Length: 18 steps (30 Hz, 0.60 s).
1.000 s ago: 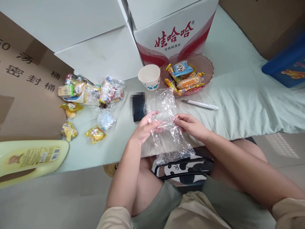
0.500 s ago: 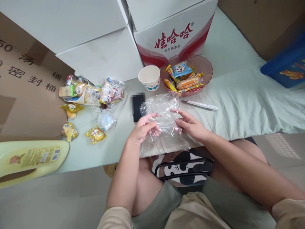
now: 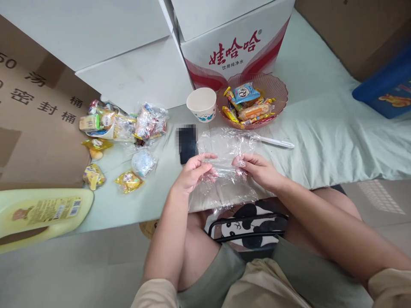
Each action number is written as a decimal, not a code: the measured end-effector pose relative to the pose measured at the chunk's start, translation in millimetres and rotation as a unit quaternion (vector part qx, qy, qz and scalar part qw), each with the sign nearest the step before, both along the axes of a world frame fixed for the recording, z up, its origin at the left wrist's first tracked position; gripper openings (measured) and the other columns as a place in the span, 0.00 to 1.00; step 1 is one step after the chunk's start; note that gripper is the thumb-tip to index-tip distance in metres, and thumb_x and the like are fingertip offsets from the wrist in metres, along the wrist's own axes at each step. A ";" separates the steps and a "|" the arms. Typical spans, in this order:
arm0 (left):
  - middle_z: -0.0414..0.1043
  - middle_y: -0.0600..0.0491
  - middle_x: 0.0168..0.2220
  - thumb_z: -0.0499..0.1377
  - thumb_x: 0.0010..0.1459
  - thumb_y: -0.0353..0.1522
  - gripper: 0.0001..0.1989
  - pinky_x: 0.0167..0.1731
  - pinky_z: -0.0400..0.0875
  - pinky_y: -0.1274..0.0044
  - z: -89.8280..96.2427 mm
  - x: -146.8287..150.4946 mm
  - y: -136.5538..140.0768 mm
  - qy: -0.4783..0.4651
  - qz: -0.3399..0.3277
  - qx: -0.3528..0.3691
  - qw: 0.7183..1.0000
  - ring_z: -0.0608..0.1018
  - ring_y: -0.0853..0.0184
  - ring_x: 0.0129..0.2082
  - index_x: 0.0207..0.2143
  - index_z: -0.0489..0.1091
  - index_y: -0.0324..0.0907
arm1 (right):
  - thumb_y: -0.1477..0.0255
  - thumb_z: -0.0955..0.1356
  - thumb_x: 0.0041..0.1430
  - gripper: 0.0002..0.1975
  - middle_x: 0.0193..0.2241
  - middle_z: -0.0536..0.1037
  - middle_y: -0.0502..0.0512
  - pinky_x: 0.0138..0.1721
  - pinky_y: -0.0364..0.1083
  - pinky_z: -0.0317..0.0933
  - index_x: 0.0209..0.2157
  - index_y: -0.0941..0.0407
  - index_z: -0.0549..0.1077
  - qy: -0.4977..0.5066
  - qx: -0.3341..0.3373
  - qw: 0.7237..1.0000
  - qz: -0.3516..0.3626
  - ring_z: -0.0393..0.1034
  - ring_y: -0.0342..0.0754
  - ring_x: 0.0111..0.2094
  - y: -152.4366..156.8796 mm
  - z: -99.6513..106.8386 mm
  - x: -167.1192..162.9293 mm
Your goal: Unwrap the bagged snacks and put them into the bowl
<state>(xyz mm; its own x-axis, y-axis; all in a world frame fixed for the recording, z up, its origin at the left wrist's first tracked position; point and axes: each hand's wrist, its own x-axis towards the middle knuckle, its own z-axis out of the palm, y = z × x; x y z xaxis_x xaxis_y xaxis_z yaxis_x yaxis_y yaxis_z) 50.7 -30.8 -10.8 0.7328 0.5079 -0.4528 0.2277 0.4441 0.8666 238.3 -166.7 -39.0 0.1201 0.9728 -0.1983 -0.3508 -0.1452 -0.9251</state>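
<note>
A clear plastic bag [image 3: 224, 147], thin and crinkled, stretches between my two hands above the cloth. My left hand [image 3: 195, 172] pinches its left side between thumb and fingers. On the other side, my right hand [image 3: 257, 169] grips it the same way, fingertips drawn together. Through the film I see only the pale cloth. Behind the bag's right corner lies a white-handled knife [image 3: 278, 142], its other end covered by the film. A black phone [image 3: 188, 145] is just left of the bag.
A white paper cup [image 3: 201, 105] and a pink glass bowl [image 3: 282, 100] of wrapped snacks stand before a white carton [image 3: 237, 51]. Bagged snacks [image 3: 150, 124] and loose packets [image 3: 129, 182] lie to the left. A yellow-green jug [image 3: 61, 209] is at the left front.
My right hand's fingers have closed together on the bag. The film has spread wider, its upper right corner now lying over part of the knife.
</note>
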 end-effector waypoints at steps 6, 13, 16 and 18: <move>0.78 0.55 0.22 0.71 0.46 0.40 0.27 0.21 0.72 0.80 1.1 0.6 -0.7 -0.003 0.003 0.003 1.000 0.79 0.69 0.19 0.46 0.71 0.38 | 0.58 0.72 0.55 0.14 0.22 0.70 0.47 0.26 0.44 0.53 0.33 0.55 0.74 -0.004 -0.016 1.000 -0.005 0.59 0.41 0.23 0.2 2.5 -1.2; 0.78 0.55 0.22 0.70 0.47 0.39 0.23 0.20 0.70 0.80 0.4 1.9 -1.4 -0.007 -0.005 0.015 1.000 0.78 0.69 0.19 0.43 0.70 0.40 | 0.59 0.71 0.54 0.13 0.24 0.69 0.48 0.28 0.45 0.55 0.33 0.55 0.74 0.000 -0.036 0.999 -0.010 0.61 0.42 0.25 0.0 5.1 -1.8; 0.78 0.55 0.22 0.69 0.48 0.39 0.22 0.20 0.69 0.80 0.1 2.5 -1.9 -0.003 -0.006 0.022 1.000 0.78 0.69 0.18 0.43 0.70 0.40 | 0.60 0.71 0.54 0.12 0.24 0.70 0.48 0.29 0.45 0.55 0.33 0.55 0.75 -0.007 -0.044 0.999 -0.013 0.60 0.43 0.25 -0.1 5.8 -1.1; 0.78 0.55 0.23 0.69 0.48 0.39 0.21 0.20 0.69 0.80 -0.3 3.0 -2.1 -0.004 -0.010 0.030 1.000 0.78 0.69 0.18 0.42 0.70 0.39 | 0.61 0.71 0.53 0.12 0.24 0.70 0.49 0.29 0.46 0.54 0.33 0.55 0.75 -0.016 -0.050 0.998 -0.015 0.59 0.43 0.25 0.1 5.9 -0.8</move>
<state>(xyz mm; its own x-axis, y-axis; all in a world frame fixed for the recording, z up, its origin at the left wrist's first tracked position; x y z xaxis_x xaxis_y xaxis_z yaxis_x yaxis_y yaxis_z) 53.7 -32.9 -11.0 0.7459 0.5193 -0.4170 0.2293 0.3876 0.8928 237.4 -166.6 -33.0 0.1573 0.9440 -0.2901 -0.3265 -0.2275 -0.9174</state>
